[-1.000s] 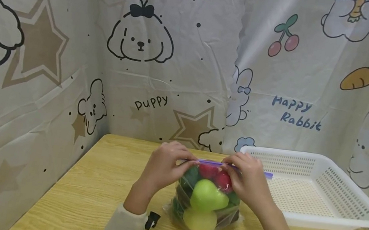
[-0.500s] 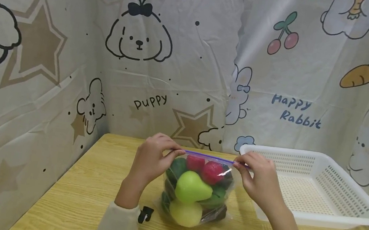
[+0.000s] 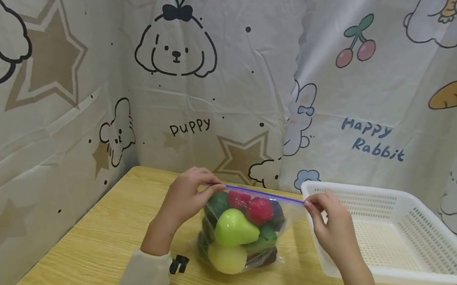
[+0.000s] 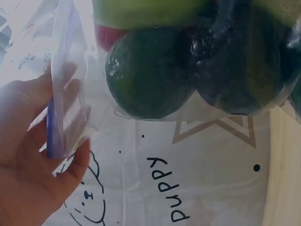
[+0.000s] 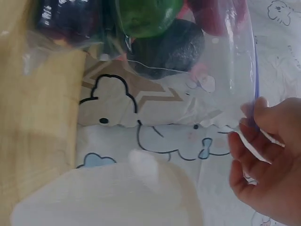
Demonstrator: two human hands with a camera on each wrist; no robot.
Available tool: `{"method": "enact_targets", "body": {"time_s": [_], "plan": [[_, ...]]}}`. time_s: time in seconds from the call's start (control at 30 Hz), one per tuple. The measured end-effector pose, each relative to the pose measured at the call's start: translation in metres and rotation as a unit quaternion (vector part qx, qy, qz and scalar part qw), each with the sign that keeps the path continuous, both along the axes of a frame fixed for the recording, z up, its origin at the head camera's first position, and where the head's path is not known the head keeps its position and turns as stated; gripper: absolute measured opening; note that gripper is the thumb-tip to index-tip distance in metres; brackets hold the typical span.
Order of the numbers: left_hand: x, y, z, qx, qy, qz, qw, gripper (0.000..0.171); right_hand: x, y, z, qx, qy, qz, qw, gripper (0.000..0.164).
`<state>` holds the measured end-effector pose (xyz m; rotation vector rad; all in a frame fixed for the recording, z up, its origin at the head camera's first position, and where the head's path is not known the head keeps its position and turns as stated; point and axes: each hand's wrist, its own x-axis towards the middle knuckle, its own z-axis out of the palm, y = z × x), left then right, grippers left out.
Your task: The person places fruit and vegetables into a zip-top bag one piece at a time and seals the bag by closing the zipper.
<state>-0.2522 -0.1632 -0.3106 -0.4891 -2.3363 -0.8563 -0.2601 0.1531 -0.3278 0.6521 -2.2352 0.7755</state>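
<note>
A clear zip bag (image 3: 292,210) packed with toy fruit and vegetables stands on the table, its purple zip strip (image 3: 262,194) along the top. Inside are a light green pear (image 3: 235,228), a pale yellow round fruit (image 3: 226,259), red pieces (image 3: 260,210) and dark green ones (image 4: 150,75). My left hand (image 3: 186,199) pinches the strip's left end between thumb and fingers. At the other end, my right hand (image 3: 331,224) pinches the right corner, the strip stretched straight between both. Whether the zip is fully pressed together, I cannot tell.
To the right stands a white perforated plastic basket (image 3: 401,273), partly behind my right forearm. The wood-grain table (image 3: 102,231) ends at a printed cloth (image 3: 218,89) that hangs behind and at the sides.
My right hand has slid from near the middle of the strip out to its right corner. The left hand and the bag have shifted left, and the strip is now stretched wide.
</note>
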Motion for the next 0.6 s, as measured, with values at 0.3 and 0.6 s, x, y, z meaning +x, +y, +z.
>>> {"method": "enact_targets", "body": {"time_s": [0.3, 0.6], "plan": [[-0.002, -0.031, -0.021, 0.017, -0.293, -0.080, 0.9527, 0.109, 0.005, 0.005, -0.017, 0.036, -0.353, 0.097, 0.930, 0.065], [-0.028, -0.006, -0.064, 0.009, -0.351, -0.245, 0.9035, 0.090, 0.001, -0.026, -0.041, 0.027, -0.342, 0.166, 0.924, 0.069]]}}
